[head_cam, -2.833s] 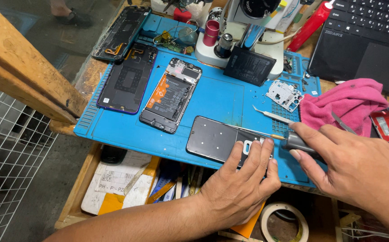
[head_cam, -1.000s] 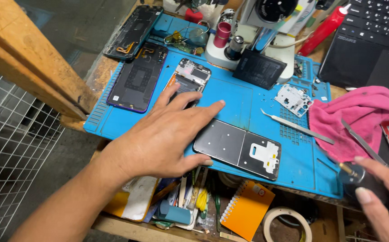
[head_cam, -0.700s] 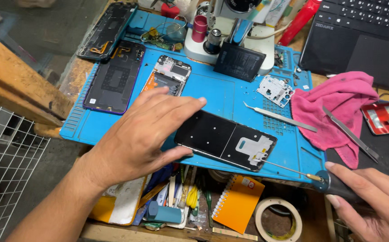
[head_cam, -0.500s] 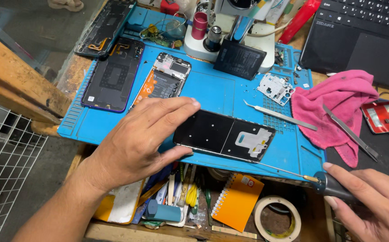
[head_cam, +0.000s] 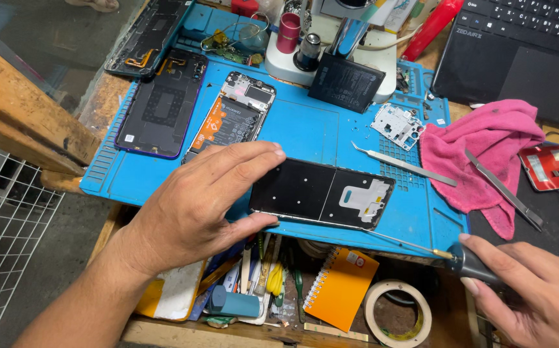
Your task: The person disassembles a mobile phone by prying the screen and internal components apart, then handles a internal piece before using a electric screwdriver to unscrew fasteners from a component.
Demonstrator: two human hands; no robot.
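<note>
- Black phone frame is lying flat near the front edge of the blue repair mat, a white panel showing at its right end.
- Left hand is pinning the frame's left end: fingers spread over the top edge, thumb against the lower edge. Grip is clamped on the frame.
- Right hand is sitting off the mat's front right corner, grip wrapped shut around the dark handle of a screwdriver; the thin shaft is pointing left toward the frame's lower edge.
- Opened phone with its orange-labelled battery is lying just behind the left hand; dark back cover is beside it on the left.
- Tweezers are lying right of the frame, next to a pink cloth.
- Orange notebook and tape roll are sitting on the shelf below the worktop.
</note>
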